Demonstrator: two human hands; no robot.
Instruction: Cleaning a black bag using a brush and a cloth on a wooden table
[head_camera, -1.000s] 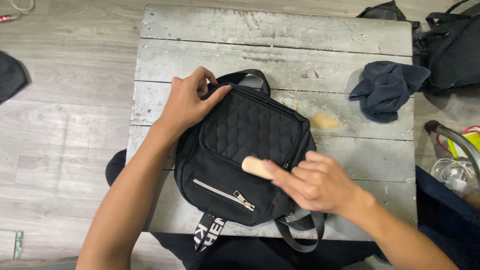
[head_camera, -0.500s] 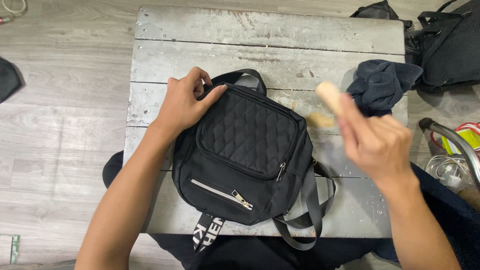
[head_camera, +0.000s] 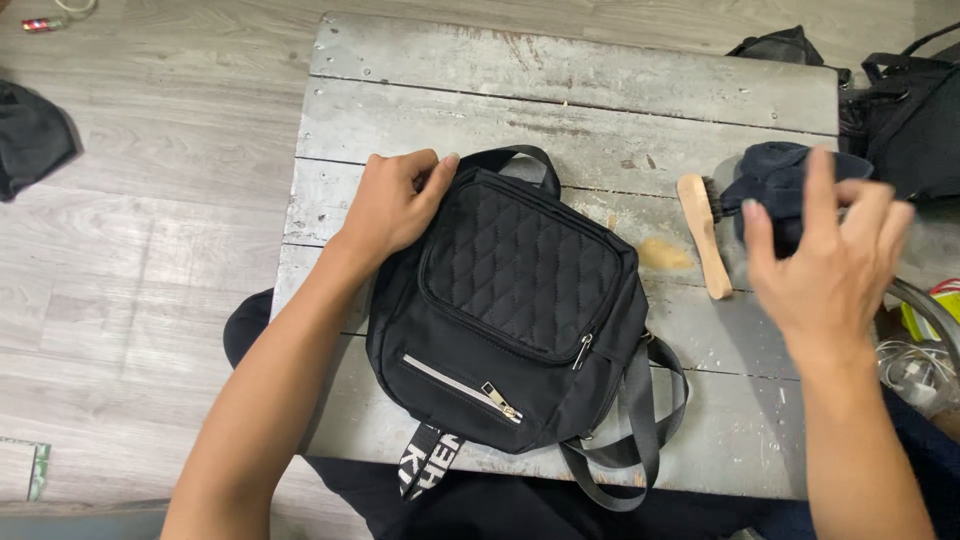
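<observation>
At centre frame on the grey wooden table (head_camera: 560, 90), the black quilted backpack (head_camera: 510, 320) looks soft and light, best gripped where the left hand (head_camera: 392, 205) curls over its top edge, while the right hand (head_camera: 830, 265) hovers spread and empty right of the wooden brush (head_camera: 704, 245).

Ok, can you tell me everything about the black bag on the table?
The black bag is a small backpack of woven fabric, lying flat, front up, on the worn grey wooden table. It has a quilted upper pocket, a slanted silver zipper lower down, a top carry loop, and straps trailing off the near edge. The left hand grips its top corner.
</observation>
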